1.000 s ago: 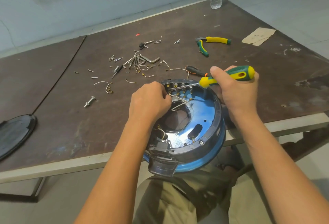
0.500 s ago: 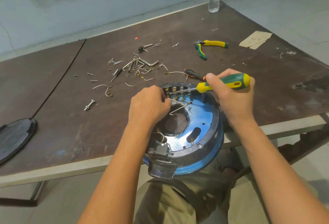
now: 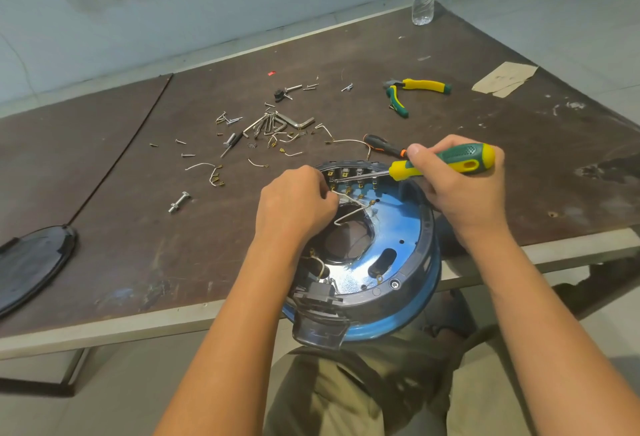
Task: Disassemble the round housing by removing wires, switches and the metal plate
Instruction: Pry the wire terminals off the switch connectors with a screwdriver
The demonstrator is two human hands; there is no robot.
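Still, screwdriver [image 3: 446, 163] on switches [image 3: 353, 172]; L hand [image 3: 294, 203] pinches wire [image 3: 350, 199].

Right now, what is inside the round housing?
A shiny metal plate, white wires and a row of terminals at the far rim. The left hand covers its left part.

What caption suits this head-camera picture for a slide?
Wire removal: left hand pinches a white wire in the round housing, right hand holds a screwdriver there.
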